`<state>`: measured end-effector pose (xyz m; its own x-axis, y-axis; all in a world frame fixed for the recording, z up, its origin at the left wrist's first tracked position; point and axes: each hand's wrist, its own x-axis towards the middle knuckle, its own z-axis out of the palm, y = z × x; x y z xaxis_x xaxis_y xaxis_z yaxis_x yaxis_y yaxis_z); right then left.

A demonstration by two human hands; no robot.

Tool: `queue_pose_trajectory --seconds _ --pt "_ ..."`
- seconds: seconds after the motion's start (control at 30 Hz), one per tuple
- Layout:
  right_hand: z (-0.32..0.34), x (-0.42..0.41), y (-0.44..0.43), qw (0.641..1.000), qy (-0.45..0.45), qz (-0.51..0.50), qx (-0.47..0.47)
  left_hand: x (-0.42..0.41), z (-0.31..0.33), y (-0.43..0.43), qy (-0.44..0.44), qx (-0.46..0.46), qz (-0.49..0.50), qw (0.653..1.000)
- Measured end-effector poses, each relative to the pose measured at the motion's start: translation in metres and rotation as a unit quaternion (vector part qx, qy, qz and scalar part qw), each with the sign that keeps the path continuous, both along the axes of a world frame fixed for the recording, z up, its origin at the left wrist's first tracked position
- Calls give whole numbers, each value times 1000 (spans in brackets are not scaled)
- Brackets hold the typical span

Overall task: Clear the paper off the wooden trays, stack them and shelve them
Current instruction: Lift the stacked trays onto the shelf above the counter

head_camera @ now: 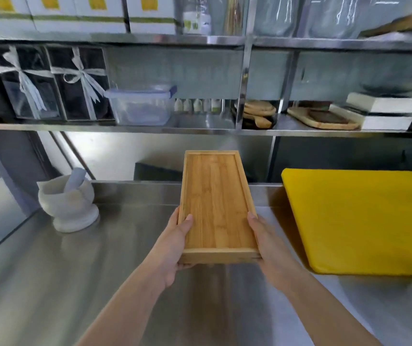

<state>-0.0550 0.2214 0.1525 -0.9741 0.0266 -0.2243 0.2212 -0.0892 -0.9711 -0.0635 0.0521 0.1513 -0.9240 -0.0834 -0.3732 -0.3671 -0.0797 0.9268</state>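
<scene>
A stack of rectangular wooden trays hangs in the air above the steel counter, its long side pointing away from me toward the shelves. The top tray is bare, with no paper in it. My left hand grips the near left corner, thumb on the tray's rim and fingers underneath. My right hand grips the near right corner the same way. The near edge shows at least two layers of wood; how many trays lie in the stack I cannot tell.
A white mortar and pestle stands at the left. A yellow cutting board lies at the right. On the steel shelf above sit ribboned boxes, a clear plastic container, small bottles and wooden boards.
</scene>
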Motion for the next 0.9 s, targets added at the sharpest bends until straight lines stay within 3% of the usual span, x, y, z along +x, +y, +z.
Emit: queue_pose_trajectory --seconds 0.23,0.4,0.57,0.9 --pt "86 -122 -13 999 33 -11 -17 -123 86 -14 60 14 -4 998" --pt "129 -208 -19 999 29 -21 -31 -207 123 -22 53 40 18 998" --pt "134 -286 -23 999 22 -40 8 -285 125 -27 33 55 12 998" --pt "111 -379 -21 1000 -7 -26 -14 -377 100 -29 -18 57 29 998"
